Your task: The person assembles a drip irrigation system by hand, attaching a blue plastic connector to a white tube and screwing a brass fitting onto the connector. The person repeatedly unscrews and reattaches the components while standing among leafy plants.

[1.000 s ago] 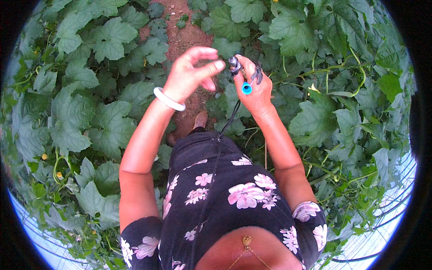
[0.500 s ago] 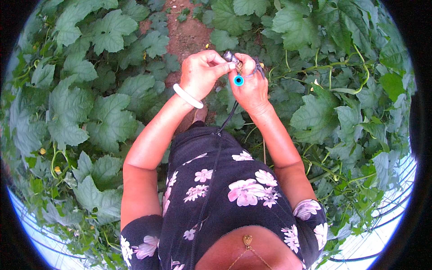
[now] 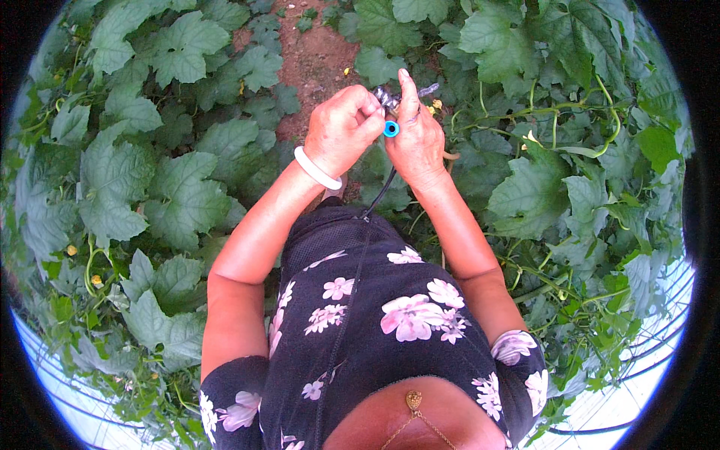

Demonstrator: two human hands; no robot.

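Observation:
Both my hands meet in front of me, level with the leaves. My left hand (image 3: pixel 343 124), with a white bangle (image 3: pixel 316 168) at the wrist, is closed, its fingertips pinched against a small dark, shiny, crumpled bundle (image 3: pixel 386 98). My right hand (image 3: pixel 418 144) is curled around a thing with a round blue end (image 3: pixel 391 128) and a dark hole in it; the rest is hidden in the grip. Its index finger points straight up beside the bundle. A dark twisted strip (image 3: pixel 428 89) sticks out past that finger. Below the right hand hangs a black cord (image 3: pixel 384 189).
Large lobed vine leaves (image 3: pixel 184 202) crowd both sides, with curling green stems (image 3: pixel 611 120) and small yellow flowers at right. A strip of reddish bare soil (image 3: pixel 319 56) runs ahead between the rows. Pale sheeting with dark curved lines (image 3: pixel 637 397) shows at the lower right.
My right index finger has straightened upward from a bent pose. My left fingers have curled in and moved slightly down. The blue end has shifted a little left and up.

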